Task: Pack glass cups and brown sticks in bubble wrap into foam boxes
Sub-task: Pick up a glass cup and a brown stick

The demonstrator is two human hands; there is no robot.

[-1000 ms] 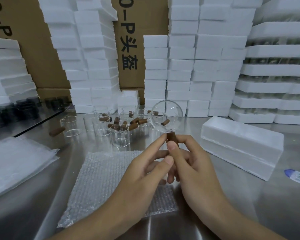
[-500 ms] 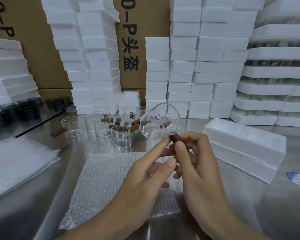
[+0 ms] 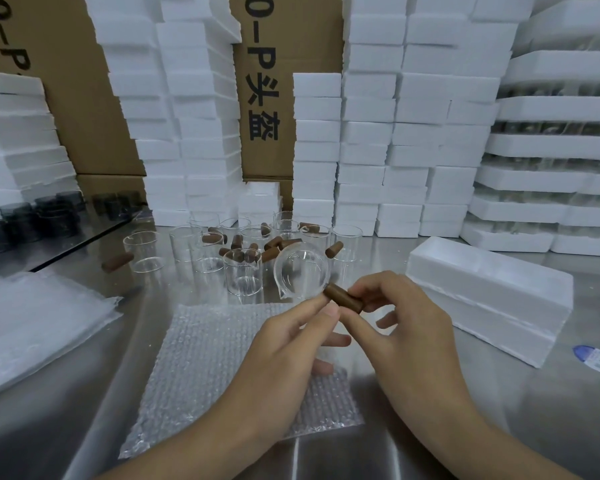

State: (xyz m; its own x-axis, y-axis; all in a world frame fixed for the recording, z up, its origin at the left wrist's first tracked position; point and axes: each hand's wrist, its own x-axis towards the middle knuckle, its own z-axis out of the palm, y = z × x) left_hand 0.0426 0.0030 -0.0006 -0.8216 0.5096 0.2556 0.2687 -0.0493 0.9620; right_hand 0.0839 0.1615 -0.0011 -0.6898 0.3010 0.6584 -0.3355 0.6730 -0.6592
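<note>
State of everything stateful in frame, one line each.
Held glass cup: tilted, empty, airborne.
Brown stick: pinched by left hand and right hand, touching cup.
Bubble wrap sheet: flat, spread under hands.
Foam box: closed, lying flat.
Other cups: upright, empty.
Loose sticks: lying among cups.

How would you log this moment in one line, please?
left hand: pinches brown stick beside glass cup | right hand: grips brown stick | bubble wrap: flat beneath hands

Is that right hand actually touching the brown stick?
Touching. The head view shows the right hand pinching the brown stick, fingers curled over its end and thumb beneath, with no gap visible.
</note>
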